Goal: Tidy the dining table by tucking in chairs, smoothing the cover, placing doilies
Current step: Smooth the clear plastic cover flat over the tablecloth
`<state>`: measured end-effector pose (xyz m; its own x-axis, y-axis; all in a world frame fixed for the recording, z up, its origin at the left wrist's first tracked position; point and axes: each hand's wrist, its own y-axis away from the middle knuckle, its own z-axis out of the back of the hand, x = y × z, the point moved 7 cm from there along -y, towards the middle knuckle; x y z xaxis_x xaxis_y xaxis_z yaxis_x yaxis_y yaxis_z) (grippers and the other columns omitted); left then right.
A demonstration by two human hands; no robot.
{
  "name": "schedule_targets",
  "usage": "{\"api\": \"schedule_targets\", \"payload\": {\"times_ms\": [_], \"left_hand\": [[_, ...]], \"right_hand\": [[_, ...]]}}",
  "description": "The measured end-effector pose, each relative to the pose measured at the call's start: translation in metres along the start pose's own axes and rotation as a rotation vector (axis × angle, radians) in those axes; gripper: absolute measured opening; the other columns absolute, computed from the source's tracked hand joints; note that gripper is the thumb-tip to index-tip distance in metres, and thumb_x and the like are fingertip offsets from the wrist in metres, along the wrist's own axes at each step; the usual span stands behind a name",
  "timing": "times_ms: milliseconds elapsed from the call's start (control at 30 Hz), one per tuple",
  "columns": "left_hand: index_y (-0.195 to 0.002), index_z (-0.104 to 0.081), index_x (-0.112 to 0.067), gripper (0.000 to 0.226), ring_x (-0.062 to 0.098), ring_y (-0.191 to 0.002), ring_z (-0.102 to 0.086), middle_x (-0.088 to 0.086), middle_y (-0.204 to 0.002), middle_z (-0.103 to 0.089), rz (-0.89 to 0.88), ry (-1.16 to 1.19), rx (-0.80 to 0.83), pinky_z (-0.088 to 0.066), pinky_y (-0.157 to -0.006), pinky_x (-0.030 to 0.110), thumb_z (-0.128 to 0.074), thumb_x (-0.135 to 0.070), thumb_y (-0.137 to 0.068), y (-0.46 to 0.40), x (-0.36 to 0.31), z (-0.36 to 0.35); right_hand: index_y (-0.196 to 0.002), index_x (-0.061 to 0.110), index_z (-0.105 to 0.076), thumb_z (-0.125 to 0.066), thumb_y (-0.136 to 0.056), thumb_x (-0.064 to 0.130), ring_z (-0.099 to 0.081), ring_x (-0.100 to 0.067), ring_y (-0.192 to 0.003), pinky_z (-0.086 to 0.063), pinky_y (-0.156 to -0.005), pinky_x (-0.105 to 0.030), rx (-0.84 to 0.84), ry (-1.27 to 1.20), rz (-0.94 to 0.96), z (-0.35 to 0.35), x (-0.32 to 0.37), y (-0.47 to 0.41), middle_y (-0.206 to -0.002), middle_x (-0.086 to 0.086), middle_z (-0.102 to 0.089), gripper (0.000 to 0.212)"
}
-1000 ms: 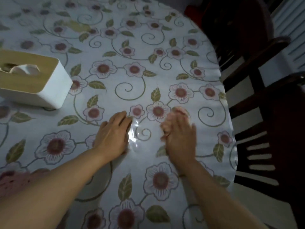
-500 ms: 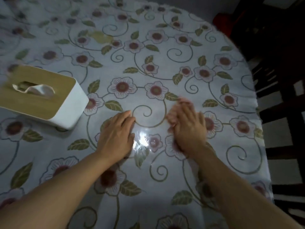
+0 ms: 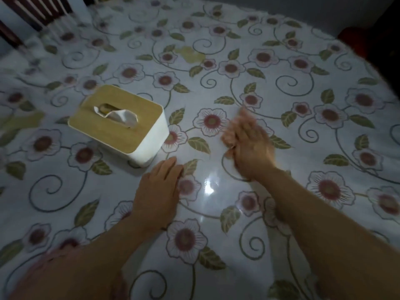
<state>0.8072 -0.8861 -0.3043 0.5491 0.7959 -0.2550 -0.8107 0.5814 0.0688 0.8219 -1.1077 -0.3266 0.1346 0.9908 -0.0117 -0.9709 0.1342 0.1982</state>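
The floral plastic table cover (image 3: 238, 68) lies over the whole counter. The left hand (image 3: 158, 189) presses flat, grip spread, near the tissue box (image 3: 121, 124); the right hand (image 3: 249, 144), blurred, looks spread too. Best to anchor left and sweep right outward toward the edge.

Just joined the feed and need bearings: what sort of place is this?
Most likely a home dining room: a floral table cover over a rounded table, a tissue box on it, and a dark slatted chair back at the far edge.
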Motion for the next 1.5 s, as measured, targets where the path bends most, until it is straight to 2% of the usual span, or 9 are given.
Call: {"api": "schedule_targets", "payload": {"times_ms": [100, 233, 400, 633, 800, 1000, 1133, 1267, 1500], "left_hand": [[-0.120, -0.055, 0.006, 0.045, 0.042, -0.115, -0.056, 0.026, -0.129, -0.055, 0.046, 0.054, -0.051, -0.052, -0.088, 0.052, -0.061, -0.004, -0.077, 0.015, 0.015, -0.003], [-0.130, -0.045, 0.008, 0.049, 0.040, -0.123, -0.048, 0.027, -0.135, -0.047, 0.141, 0.133, -0.131, -0.046, -0.099, 0.047, -0.051, 0.006, -0.082, 0.033, 0.021, 0.002], [-0.134, -0.043, 0.003, 0.055, 0.035, -0.121, -0.047, 0.023, -0.134, -0.045, 0.155, 0.142, -0.091, -0.050, -0.092, 0.042, -0.045, -0.009, -0.081, 0.059, 0.023, 0.012], [-0.122, -0.052, 0.005, 0.060, 0.036, -0.124, -0.043, 0.024, -0.135, -0.045, 0.111, 0.081, -0.033, -0.047, -0.093, 0.043, -0.066, 0.008, -0.064, 0.086, 0.017, 0.006], [-0.127, -0.049, -0.002, 0.044, 0.036, -0.131, -0.035, 0.017, -0.146, -0.033, 0.116, 0.071, 0.034, -0.042, -0.098, 0.046, -0.051, 0.004, -0.083, 0.117, -0.001, 0.005], [-0.134, -0.039, -0.009, 0.043, 0.026, -0.138, -0.021, 0.009, -0.149, -0.024, 0.059, -0.006, 0.282, -0.039, -0.101, 0.043, -0.046, -0.010, -0.092, 0.165, -0.030, -0.002], [-0.114, -0.050, -0.010, 0.029, 0.025, -0.117, -0.043, 0.006, -0.124, -0.045, -0.019, -0.004, 0.351, -0.044, -0.083, 0.037, -0.049, -0.003, -0.085, 0.190, -0.050, -0.002], [-0.121, -0.048, -0.011, 0.037, 0.026, -0.117, -0.044, 0.006, -0.130, -0.042, -0.071, 0.003, 0.356, -0.047, -0.089, 0.043, -0.048, -0.005, -0.085, 0.208, -0.078, 0.006], [-0.135, -0.039, -0.014, 0.052, 0.025, -0.128, -0.038, 0.004, -0.147, -0.029, -0.146, -0.007, 0.338, -0.046, -0.092, 0.040, -0.054, -0.016, -0.086, 0.217, -0.147, 0.040]], "right_hand": [[-0.151, 0.011, -0.003, -0.040, -0.093, 0.034, 0.008, -0.029, -0.147, -0.003, -0.120, -0.043, -0.081, -0.182, -0.159, 0.009, 0.019, -0.020, -0.160, -0.012, 0.003, 0.073], [-0.150, 0.009, -0.016, -0.016, -0.088, 0.034, -0.001, -0.029, -0.147, -0.009, -0.120, -0.042, -0.243, -0.120, 0.352, 0.006, 0.128, 0.026, -0.159, -0.013, -0.012, 0.067], [-0.146, 0.012, -0.031, -0.035, -0.095, 0.029, -0.016, -0.024, -0.146, -0.018, -0.119, -0.044, -0.148, -0.235, 0.760, -0.008, 0.167, 0.113, -0.155, -0.010, -0.026, 0.054], [-0.147, 0.003, -0.026, -0.008, -0.086, 0.040, -0.015, -0.042, -0.143, -0.021, -0.114, -0.056, -0.210, -0.257, -0.145, -0.008, 0.030, 0.107, -0.154, -0.024, -0.021, 0.073], [-0.151, 0.009, -0.012, -0.029, -0.100, 0.028, 0.001, -0.031, -0.147, -0.010, -0.119, -0.047, -0.221, -0.323, 0.217, -0.034, 0.156, 0.201, -0.159, -0.015, -0.001, 0.057], [-0.145, 0.015, -0.032, -0.044, -0.095, 0.025, -0.019, -0.022, -0.145, -0.024, -0.116, -0.039, -0.125, -0.398, 0.451, -0.061, 0.186, 0.329, -0.154, -0.005, -0.027, 0.053], [-0.136, 0.018, -0.044, -0.047, -0.083, 0.019, -0.036, -0.011, -0.133, -0.048, -0.096, -0.032, -0.186, -0.464, 0.184, -0.049, 0.123, 0.375, -0.143, 0.003, -0.041, 0.053], [-0.136, 0.015, -0.049, -0.046, -0.091, 0.010, -0.033, -0.013, -0.137, -0.035, -0.106, -0.029, -0.060, -0.423, -0.199, -0.027, 0.070, 0.395, -0.149, 0.006, -0.035, 0.045], [-0.101, 0.008, -0.054, -0.057, -0.087, 0.016, -0.062, -0.034, -0.086, -0.041, -0.058, -0.035, -0.190, -0.309, -0.417, 0.055, 0.037, 0.412, -0.098, -0.013, -0.060, 0.017]]}}
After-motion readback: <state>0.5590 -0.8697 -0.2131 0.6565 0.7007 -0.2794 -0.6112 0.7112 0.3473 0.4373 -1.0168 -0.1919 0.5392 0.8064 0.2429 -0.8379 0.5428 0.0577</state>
